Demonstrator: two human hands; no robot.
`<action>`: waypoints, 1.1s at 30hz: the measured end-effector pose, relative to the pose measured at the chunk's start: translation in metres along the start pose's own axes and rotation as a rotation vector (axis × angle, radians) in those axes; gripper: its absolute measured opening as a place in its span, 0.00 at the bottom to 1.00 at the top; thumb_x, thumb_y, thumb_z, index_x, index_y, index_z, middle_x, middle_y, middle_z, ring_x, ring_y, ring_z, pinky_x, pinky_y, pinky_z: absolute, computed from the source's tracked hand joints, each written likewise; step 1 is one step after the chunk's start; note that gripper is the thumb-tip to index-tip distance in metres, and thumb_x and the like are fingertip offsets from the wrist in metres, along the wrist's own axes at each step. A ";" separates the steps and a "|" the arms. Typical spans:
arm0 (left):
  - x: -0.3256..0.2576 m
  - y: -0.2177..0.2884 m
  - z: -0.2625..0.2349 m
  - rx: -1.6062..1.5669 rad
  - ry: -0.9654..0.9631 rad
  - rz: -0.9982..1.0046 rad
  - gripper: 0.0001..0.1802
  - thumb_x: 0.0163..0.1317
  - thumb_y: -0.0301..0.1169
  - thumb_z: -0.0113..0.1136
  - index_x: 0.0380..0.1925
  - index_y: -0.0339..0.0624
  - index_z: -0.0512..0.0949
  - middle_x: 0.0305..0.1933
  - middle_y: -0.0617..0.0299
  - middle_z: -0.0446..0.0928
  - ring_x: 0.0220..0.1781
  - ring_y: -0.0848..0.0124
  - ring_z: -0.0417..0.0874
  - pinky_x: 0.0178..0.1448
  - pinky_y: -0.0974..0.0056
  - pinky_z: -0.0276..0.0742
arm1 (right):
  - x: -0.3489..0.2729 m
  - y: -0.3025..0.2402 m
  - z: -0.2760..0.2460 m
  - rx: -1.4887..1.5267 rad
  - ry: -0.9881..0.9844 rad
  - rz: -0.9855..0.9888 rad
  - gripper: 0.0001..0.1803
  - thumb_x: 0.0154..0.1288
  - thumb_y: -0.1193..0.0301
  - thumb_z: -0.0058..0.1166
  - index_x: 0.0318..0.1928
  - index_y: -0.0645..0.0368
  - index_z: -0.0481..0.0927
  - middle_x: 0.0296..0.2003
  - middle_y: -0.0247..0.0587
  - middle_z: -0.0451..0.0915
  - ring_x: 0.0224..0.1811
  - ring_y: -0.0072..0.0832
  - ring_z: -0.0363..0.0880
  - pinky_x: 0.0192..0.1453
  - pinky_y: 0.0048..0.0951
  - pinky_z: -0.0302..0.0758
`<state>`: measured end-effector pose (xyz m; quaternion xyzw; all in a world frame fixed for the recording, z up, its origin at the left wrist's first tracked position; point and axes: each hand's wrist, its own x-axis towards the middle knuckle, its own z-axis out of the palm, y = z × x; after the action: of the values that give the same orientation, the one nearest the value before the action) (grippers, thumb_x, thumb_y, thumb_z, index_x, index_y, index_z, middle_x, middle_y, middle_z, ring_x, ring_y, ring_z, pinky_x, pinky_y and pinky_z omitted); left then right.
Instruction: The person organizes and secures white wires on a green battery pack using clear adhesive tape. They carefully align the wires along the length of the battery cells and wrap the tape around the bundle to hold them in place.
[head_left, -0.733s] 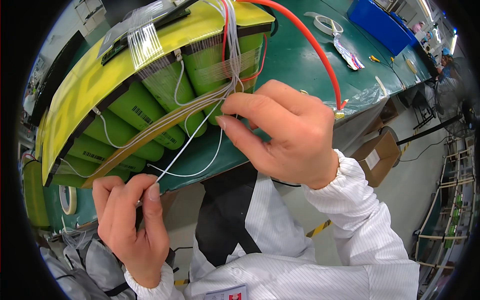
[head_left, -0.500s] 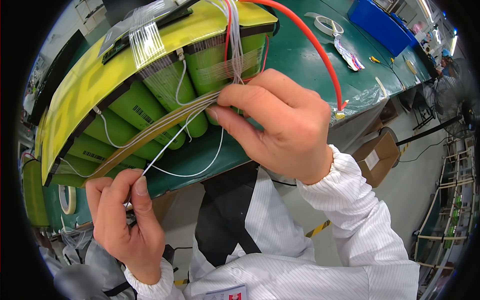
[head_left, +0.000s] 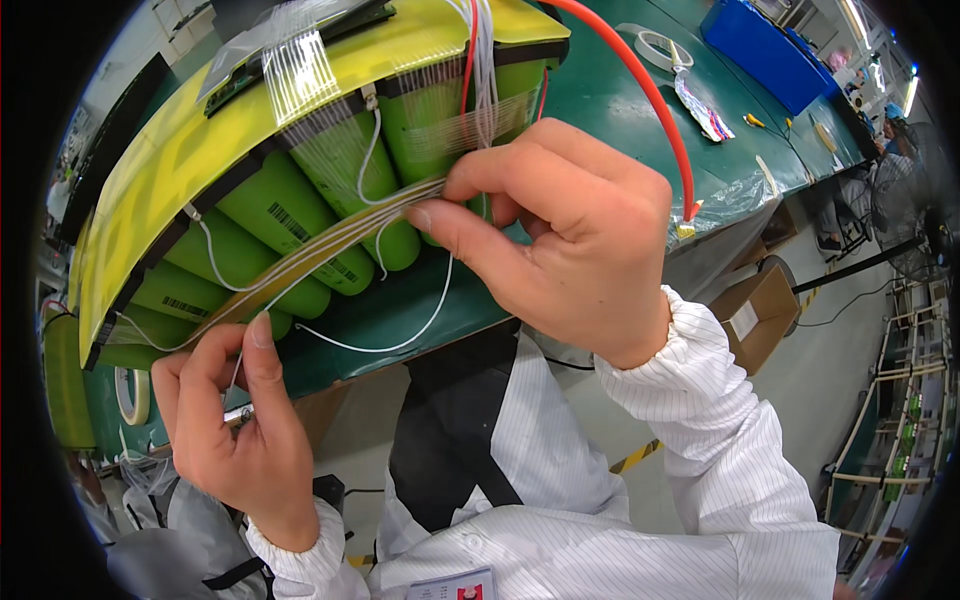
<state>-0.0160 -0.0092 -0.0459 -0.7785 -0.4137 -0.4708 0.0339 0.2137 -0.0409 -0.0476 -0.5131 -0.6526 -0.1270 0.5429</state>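
Spanning left grip (head_left: 238,425), right grip (head_left: 570,240): wire (head_left: 319,270)

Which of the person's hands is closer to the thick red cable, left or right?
Right. The right hand is just left of the thick red cable's lower stretch, apart from it; the left hand is much farther off, toward the picture's lower left.

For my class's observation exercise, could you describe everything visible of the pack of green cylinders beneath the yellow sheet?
The pack of green cylinders sits on the green tabletop, its top partly out of frame. The cylinders, some barcoded, line up below a black rim and glossy yellow sheet. Clear, ribbed tape crosses sheet and cylinders. A tan strip runs along the front, carrying thin white wires. The right hand pinches wires there; the left hand is nearby.
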 end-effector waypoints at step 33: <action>-0.007 -0.051 -0.029 0.139 0.130 0.074 0.06 0.57 0.22 0.74 0.32 0.35 0.84 0.28 0.64 0.81 0.31 0.67 0.70 0.38 0.65 0.68 | 0.007 -0.025 0.015 -0.166 -0.014 -0.078 0.16 0.43 0.75 0.81 0.25 0.61 0.81 0.20 0.30 0.74 0.19 0.16 0.64 0.21 0.20 0.59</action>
<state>-0.0725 0.0072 -0.0529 -0.7568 -0.4131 -0.4890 0.1321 0.1854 -0.0375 -0.0373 -0.5313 -0.6631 -0.1979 0.4887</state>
